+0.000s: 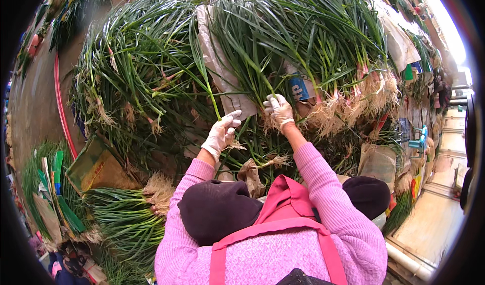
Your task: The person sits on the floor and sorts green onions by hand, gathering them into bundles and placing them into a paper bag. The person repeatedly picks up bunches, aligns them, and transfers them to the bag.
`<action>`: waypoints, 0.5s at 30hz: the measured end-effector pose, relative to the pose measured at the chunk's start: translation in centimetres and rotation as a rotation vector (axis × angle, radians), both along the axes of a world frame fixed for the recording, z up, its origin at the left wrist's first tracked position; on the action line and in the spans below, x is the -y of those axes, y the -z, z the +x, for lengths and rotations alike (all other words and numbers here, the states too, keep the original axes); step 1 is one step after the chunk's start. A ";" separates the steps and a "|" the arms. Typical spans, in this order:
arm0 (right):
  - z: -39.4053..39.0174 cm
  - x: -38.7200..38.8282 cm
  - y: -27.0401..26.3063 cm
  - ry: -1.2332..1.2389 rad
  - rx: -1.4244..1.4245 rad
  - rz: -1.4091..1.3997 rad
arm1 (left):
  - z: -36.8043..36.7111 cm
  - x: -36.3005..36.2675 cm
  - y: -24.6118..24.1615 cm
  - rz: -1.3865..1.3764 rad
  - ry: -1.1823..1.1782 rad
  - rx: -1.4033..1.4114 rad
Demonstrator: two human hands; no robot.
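Note:
Thin white gloves cover both my hands. My left hand (223, 132) is closed on the lower stem of a green garlic plant (210, 95), whose pale roots stick out below my fingers and whose leaves point up. To the right, my right hand (279, 110) grips another green stem (261, 76) with its fingertips; the stem's lower end is partly hidden by the hand. Beyond my right hand lies a thick row of green garlic plants (333, 46), roots towards me. A looser, tangled heap of the same plants (140, 57) lies beyond my left hand.
A whitish plastic sheet (216, 54) runs between the heaps. Rooted bundles (129, 213) lie at my left, beside a printed sack (102, 167). A red strap (62, 107) crosses the ground farther left. Loose plants and a crumpled brown wrapper (251, 177) lie before my knees. A light-blue object (418, 143) stands at the right.

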State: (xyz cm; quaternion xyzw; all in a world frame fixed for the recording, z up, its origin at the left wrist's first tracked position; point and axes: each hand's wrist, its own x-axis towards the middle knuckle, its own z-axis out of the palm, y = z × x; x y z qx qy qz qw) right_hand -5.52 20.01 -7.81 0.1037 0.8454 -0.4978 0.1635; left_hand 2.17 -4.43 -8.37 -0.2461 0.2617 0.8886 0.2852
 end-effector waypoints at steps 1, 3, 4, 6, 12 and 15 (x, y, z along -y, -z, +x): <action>1.0 0.6 0.2 0.082 0.119 -0.450 | 0.0 0.1 -0.1 -0.054 -0.018 0.030; 3.2 2.1 0.5 -0.308 0.077 -0.054 | 0.0 0.4 -0.4 -0.071 -0.032 0.030; 4.3 3.1 0.5 -0.463 -0.416 0.321 | 0.0 0.5 -0.7 -0.135 -0.060 -0.010; 6.1 4.2 0.0 -0.826 -0.209 0.616 | 0.0 1.3 -1.5 -0.250 -0.227 -0.108; 6.7 2.2 -1.2 -1.052 0.068 0.473 | -0.5 1.9 -2.8 -0.188 -0.156 -0.260; 3.3 0.5 0.9 -0.346 -0.148 0.695 | -0.4 -0.1 -1.9 -0.200 -0.079 -0.083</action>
